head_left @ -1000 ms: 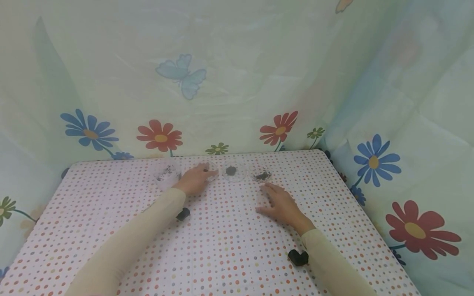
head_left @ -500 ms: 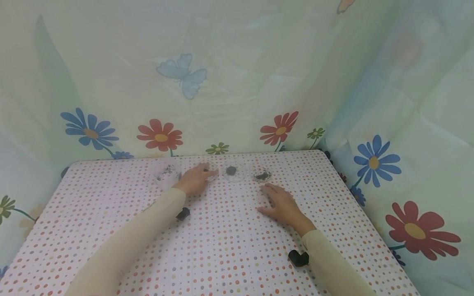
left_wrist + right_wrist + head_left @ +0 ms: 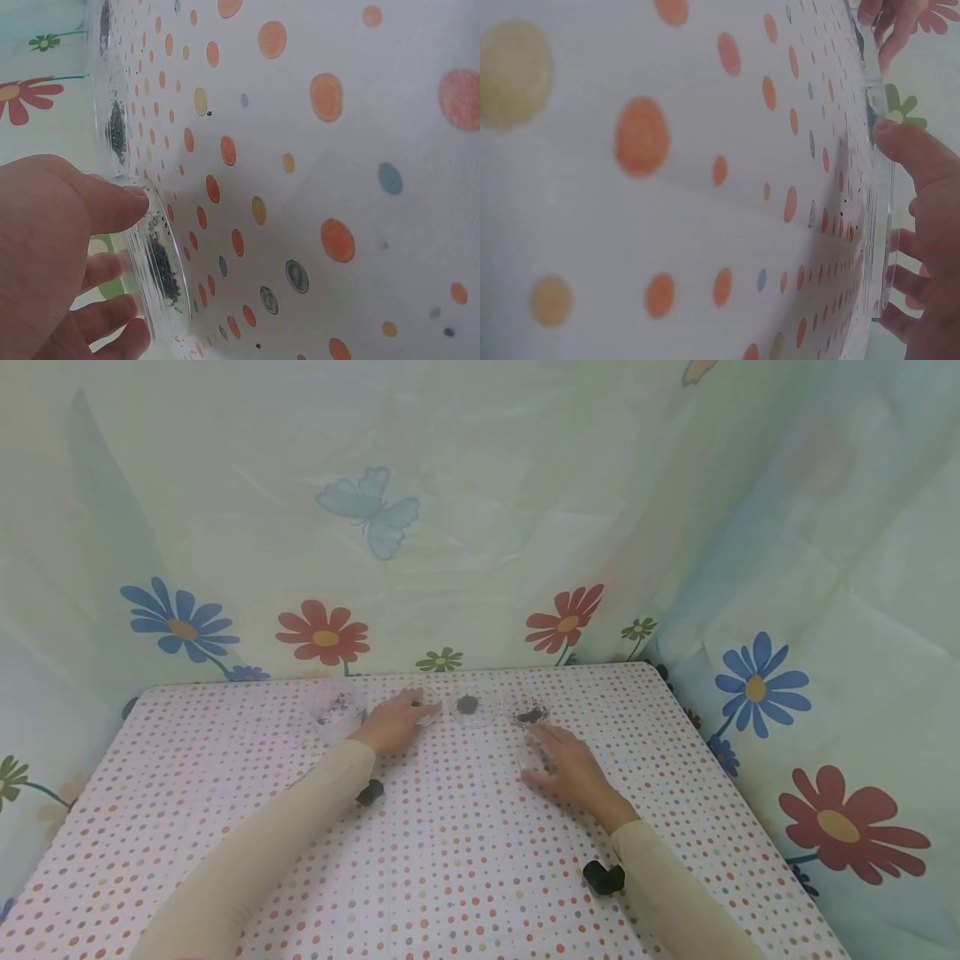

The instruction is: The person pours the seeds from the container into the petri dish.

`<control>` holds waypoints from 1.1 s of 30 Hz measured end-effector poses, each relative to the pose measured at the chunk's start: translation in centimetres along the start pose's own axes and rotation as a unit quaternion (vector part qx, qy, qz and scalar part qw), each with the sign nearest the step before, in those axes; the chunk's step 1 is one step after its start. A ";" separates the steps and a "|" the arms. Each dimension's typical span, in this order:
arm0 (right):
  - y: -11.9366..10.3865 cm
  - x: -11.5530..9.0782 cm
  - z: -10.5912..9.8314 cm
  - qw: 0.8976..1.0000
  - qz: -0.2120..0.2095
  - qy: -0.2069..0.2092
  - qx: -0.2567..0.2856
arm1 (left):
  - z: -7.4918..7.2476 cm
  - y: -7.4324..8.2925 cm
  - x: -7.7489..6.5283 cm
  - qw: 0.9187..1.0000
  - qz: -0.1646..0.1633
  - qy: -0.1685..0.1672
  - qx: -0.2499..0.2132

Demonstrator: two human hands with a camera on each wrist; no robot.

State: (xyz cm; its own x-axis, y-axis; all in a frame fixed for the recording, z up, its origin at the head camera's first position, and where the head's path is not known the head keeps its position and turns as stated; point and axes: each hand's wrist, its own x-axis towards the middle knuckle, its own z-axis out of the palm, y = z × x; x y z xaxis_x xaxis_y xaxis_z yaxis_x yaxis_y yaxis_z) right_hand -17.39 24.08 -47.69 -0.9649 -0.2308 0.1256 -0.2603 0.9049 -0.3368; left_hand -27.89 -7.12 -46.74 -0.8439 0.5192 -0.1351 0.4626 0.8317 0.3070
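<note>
My left hand (image 3: pixel 390 724) grips the side of a clear petri dish (image 3: pixel 163 270) at the back of the table, and dark grains lie inside it. In the left wrist view the thumb lies on the rim and the fingers bend round the outer wall. My right hand (image 3: pixel 573 770) holds a clear, round, shallow lid or dish (image 3: pixel 879 240) between thumb and fingers, low over the tablecloth. Just beyond its fingertips is a petri dish with a dark heap (image 3: pixel 531 716). Between the hands, another petri dish (image 3: pixel 469 705) holds a small round dark pile.
Left of my left hand stands one more clear dish (image 3: pixel 337 710) with scattered dark bits. Black heart-shaped objects (image 3: pixel 603 878) lie beside the right sleeve, with another black piece (image 3: pixel 370 792) near the left forearm. A dotted cloth (image 3: pixel 450 860) covers the table; a floral sheet (image 3: pixel 480 527) hangs behind.
My right hand has shifted slightly forward with the clear piece, toward the right-hand dish. My left hand has stayed in place.
</note>
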 end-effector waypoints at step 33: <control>0.4 1.5 -0.8 0.999 -0.007 0.016 -0.030 | 0.0 0.1 0.0 1.000 -0.013 -0.009 -0.010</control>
State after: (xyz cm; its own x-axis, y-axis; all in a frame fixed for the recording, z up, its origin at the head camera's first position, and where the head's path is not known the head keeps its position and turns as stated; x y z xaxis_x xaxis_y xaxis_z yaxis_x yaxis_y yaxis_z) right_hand -18.93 24.33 -46.91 -0.9592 -0.2325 0.1608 -0.2700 0.9219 -0.2777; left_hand -27.89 -7.05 -46.69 -0.8503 0.5016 -0.1595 0.4355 0.8406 0.3220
